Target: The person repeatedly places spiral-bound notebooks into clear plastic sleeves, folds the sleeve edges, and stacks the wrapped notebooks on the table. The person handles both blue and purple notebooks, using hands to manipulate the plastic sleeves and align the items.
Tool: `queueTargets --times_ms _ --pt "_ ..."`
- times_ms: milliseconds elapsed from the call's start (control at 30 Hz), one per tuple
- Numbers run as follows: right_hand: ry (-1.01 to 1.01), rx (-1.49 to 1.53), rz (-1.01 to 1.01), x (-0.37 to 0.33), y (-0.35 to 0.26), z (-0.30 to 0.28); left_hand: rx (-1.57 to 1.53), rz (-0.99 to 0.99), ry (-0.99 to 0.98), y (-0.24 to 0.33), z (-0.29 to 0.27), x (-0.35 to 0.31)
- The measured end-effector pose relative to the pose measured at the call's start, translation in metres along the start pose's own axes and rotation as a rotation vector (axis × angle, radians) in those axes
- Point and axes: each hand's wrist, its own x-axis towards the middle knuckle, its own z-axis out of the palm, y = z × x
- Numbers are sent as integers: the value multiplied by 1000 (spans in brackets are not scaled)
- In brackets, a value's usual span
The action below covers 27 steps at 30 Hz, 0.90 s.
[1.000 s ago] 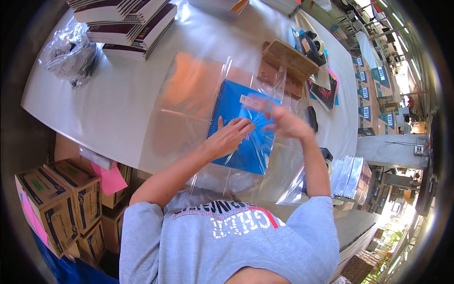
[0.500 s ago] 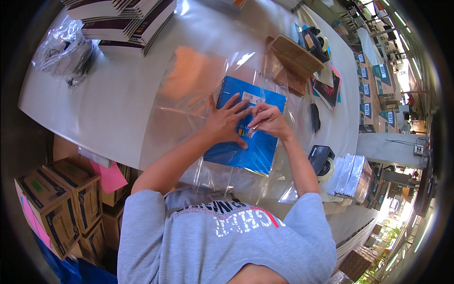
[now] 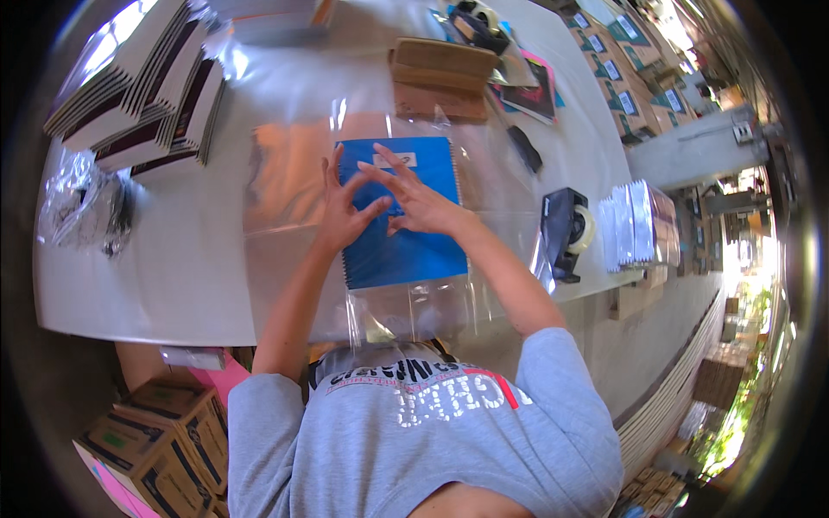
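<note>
A blue spiral-bound notebook lies on clear plastic film in front of me, with a white label near its far edge. My left hand is over the notebook's left side, fingers stretched and thumb pointing right. Over the middle of the cover my right hand has its fingers spread, one of them near the label. The two hands almost meet, and their fingers overlap in view. Neither hand shows anything in its fingers. Whether the fingertips press on the cover is hard to tell.
Stacked spiral notebooks and a crumpled clear bag sit at the left of the table. An opened cardboard box stands beyond the film. To the right are a black tape dispenser, a dark brush-like object and wrapped notebooks.
My view has turned, so the notebook appears straighter and further left. My right hand's bent, pinched fingers have spread out, and my left hand has drawn toward the notebook's left edge.
</note>
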Motion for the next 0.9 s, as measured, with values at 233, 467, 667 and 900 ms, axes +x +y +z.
queueTargets --times_ms 233,467,667,900 --pt "8 -543 63 -115 -19 86 332 -204 -195 26 -14 -4" --pt "1030 171 822 -278 -22 16 264 -297 -240 25 -12 -2" --pt "964 681 1215 -342 57 -42 325 -280 -230 34 -9 -2" --pt "1174 1203 798 -368 70 -21 305 -299 -234 37 -7 1"
